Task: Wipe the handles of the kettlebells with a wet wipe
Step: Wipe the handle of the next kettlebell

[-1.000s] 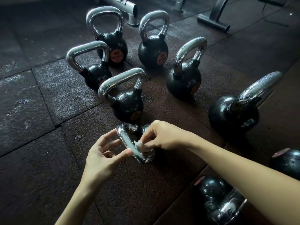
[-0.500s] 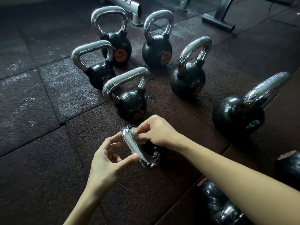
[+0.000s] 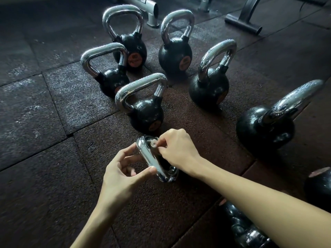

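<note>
The nearest kettlebell's chrome handle (image 3: pixel 150 158) stands just below me, its black body mostly hidden under my hands. My left hand (image 3: pixel 123 169) holds this handle between thumb and forefinger along its left side. My right hand (image 3: pixel 177 149) pinches a small white wet wipe (image 3: pixel 152 142) against the far top corner of the handle. Several other black kettlebells with chrome handles stand behind, the closest (image 3: pixel 143 108) right beyond my hands.
A large kettlebell (image 3: pixel 266 127) sits to the right, and two more lie at the lower right edge (image 3: pixel 247 231) (image 3: pixel 318 187). Metal frame feet (image 3: pixel 243 24) and a grey tube (image 3: pixel 148 9) stand at the back. The floor is dark rubber tiles (image 3: pixel 44 108).
My right hand with the wipe has slid up the handle from its near end to the far top corner. The left hand has kept its hold on the handle.
</note>
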A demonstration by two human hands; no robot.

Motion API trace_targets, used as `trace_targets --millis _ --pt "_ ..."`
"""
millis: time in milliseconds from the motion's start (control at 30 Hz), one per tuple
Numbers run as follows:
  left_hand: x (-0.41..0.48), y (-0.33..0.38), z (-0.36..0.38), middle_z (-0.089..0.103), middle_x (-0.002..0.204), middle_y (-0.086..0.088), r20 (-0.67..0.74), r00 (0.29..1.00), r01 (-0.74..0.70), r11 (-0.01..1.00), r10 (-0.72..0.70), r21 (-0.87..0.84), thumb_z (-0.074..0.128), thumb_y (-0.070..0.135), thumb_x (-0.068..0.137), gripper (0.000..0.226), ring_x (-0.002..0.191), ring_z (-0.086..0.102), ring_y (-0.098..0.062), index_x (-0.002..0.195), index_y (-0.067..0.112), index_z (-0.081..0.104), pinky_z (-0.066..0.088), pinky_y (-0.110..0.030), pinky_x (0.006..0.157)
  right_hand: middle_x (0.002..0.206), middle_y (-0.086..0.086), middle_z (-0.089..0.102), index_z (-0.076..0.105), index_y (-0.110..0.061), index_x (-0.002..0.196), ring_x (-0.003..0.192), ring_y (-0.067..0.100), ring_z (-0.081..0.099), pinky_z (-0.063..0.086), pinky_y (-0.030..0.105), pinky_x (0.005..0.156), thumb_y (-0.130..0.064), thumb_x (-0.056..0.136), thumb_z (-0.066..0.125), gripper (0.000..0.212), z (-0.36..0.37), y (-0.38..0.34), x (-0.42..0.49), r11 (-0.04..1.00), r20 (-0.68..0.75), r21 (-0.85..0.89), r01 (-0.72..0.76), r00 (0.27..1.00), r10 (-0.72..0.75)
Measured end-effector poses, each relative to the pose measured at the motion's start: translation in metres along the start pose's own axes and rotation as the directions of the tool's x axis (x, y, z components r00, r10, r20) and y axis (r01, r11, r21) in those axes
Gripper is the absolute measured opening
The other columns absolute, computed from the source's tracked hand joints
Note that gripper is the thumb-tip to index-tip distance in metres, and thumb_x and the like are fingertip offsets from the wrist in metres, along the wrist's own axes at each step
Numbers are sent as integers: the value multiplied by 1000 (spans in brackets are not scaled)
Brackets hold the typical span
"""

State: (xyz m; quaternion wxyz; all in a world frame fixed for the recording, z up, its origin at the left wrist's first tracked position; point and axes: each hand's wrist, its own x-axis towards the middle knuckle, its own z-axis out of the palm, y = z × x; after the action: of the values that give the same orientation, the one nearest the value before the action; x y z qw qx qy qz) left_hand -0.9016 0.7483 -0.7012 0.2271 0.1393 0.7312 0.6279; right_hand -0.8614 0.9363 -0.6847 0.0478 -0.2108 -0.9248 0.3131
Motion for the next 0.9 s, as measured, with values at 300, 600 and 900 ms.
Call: trace_targets --millis 300,600,900 --pt "11 29 22 74 96 20 48 995 -92 979 85 182 99 38 51 100 59 51 1 140 46 56 51 -14 65 75 -10 77 83 -28 89 69 -4 68 44 8 59 -32 80 84 9 -71 30 -4 994 93 83 -73 994 66" --pt "73 82 65 74 81 16 254 958 -268 739 136 617 78 84 47 107 77 64 12 142 40 56 44 -9 65 83 11 79 84 -18 90 70 8 64 50 26 72 -3 83 75 19 -108 63 -42 866 178 419 -273 960 216" --pt "133 99 50 67 91 21 539 809 -569 544 236 616 73 70 67 49 74 60 5 106 41 78 45 -15 71 106 -17 78 79 -31 116 101 -3 72 54 25 99 -42 67 91 52 -95 62 -59 888 53 407 -214 976 211"
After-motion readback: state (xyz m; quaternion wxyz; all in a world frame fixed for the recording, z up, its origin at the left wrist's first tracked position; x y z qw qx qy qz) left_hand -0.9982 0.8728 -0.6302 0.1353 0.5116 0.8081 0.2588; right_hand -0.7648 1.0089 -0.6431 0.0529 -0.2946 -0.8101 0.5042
